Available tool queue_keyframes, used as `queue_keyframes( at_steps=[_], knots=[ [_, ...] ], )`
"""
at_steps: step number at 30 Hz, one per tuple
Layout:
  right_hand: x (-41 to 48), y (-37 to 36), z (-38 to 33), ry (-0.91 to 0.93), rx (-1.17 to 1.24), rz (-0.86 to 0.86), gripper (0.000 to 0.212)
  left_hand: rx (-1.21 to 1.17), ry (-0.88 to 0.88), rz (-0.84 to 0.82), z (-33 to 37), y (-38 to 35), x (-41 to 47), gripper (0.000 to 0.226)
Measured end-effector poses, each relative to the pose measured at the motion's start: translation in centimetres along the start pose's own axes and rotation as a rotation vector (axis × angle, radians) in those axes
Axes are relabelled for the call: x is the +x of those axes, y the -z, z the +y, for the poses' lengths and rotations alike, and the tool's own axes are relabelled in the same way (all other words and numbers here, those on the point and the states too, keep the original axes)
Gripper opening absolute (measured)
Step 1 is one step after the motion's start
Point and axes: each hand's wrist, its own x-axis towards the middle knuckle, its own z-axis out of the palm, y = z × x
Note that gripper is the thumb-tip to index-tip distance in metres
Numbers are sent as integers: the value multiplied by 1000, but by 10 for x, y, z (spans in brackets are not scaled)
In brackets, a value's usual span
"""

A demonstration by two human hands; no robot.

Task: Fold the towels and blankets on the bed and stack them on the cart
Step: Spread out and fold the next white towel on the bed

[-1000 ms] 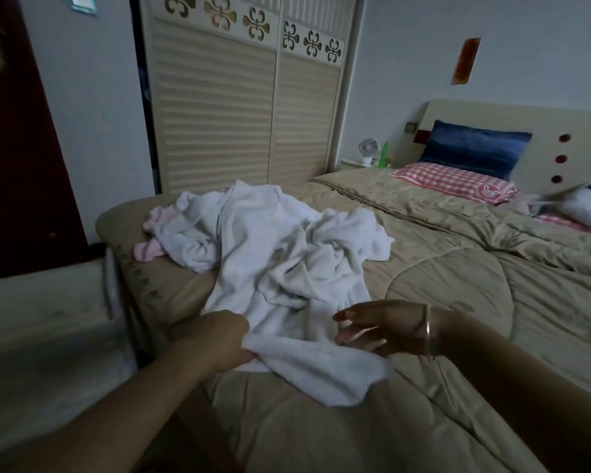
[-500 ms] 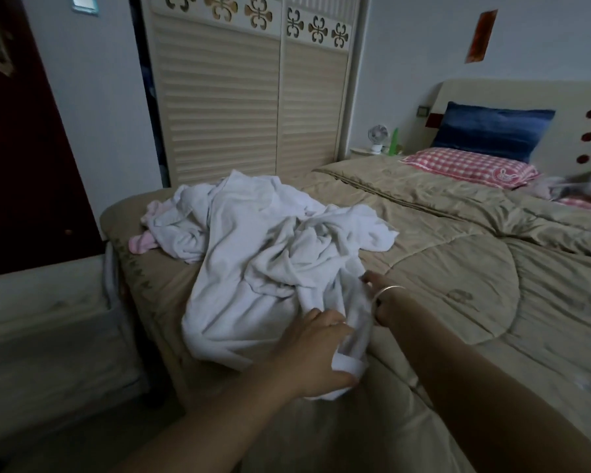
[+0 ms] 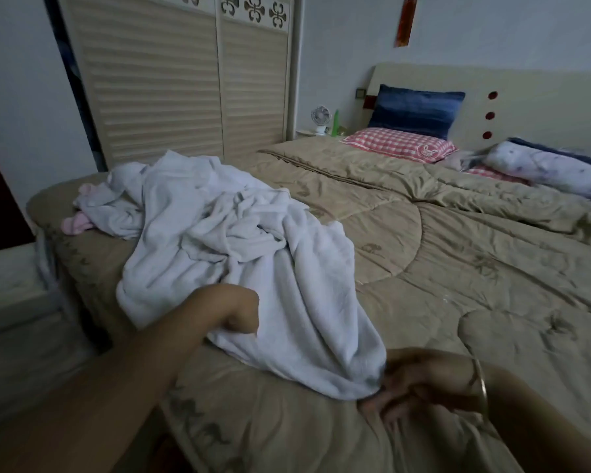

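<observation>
A crumpled white blanket (image 3: 239, 240) lies in a heap on the near left part of the bed (image 3: 440, 268), with a white towel (image 3: 113, 206) and a pink cloth (image 3: 74, 224) behind it at the corner. My left hand (image 3: 234, 310) grips the blanket's near edge, knuckles up, fingers hidden under the fabric. My right hand (image 3: 420, 387), a bangle on its wrist, pinches the blanket's lower corner near the bed's front edge. The blanket stretches between both hands.
A beige quilt covers the bed. Blue (image 3: 415, 109) and red-checked (image 3: 398, 146) pillows and a patterned bolster (image 3: 546, 174) lie by the headboard. A slatted wardrobe (image 3: 185, 80) stands behind. A pale cart or low surface (image 3: 11, 302) sits left of the bed.
My right hand drew back from the heap toward me and to the right, pulling a corner of the blanket along. My left hand shifted left, still gripping the edge. The blanket is spread wider.
</observation>
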Motion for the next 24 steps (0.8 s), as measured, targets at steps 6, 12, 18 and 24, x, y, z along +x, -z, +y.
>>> queue_keyframes(
  at_steps=[6, 12, 18, 24],
  knots=[
    [43, 21, -7, 85, 378, 524, 17, -333, -225, 601, 77, -43, -17, 29],
    [114, 16, -38, 97, 455, 554, 33, -185, -244, 523, 139, -84, 2, 85],
    [123, 26, -56, 142, 548, 508, 38, -602, -346, 454, 95, -52, 13, 32],
    [111, 47, -49, 241, 624, 490, 40, -496, -531, -592, 64, -52, -31, 36]
  ],
)
